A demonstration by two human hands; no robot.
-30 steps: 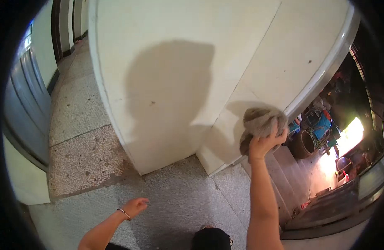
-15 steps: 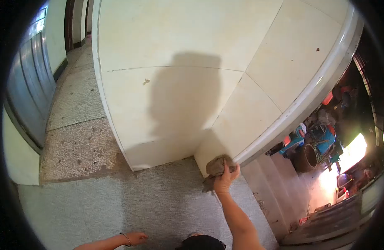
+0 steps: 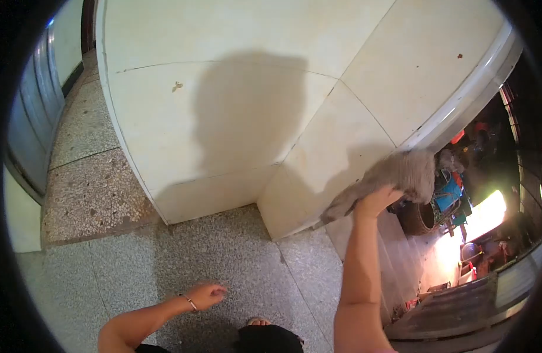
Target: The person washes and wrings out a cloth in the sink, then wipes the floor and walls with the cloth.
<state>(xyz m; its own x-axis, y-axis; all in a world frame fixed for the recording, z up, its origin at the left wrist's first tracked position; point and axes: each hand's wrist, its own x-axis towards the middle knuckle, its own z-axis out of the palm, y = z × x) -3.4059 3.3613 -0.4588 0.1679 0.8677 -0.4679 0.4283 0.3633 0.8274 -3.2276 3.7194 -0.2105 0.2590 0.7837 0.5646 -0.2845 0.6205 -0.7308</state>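
My right hand (image 3: 378,200) is closed on a grey-brown rag (image 3: 409,170), reaching out at the right edge of the cream tiled wall (image 3: 335,141). The rag is spread wide and blurred by motion; it lies against the wall's rounded white edge trim (image 3: 459,115), and one end trails down to the left. Some of my right fingers are hidden by the cloth. Lower down, my left hand (image 3: 206,296), with a bracelet at its wrist, hangs over the speckled grey floor (image 3: 224,253). Its fingers are curled in and hold nothing.
Steps (image 3: 394,265) lead down on the right toward a brown basket (image 3: 416,219), blue items (image 3: 448,194) and other clutter. A terrazzo passage (image 3: 94,182) runs along the left beside a metal door (image 3: 32,117). My foot (image 3: 259,322) shows at the bottom.
My right hand has moved up and to the right with the rag, which was bunched at the wall's lower corner and is now spread out. My left hand appears higher in view.
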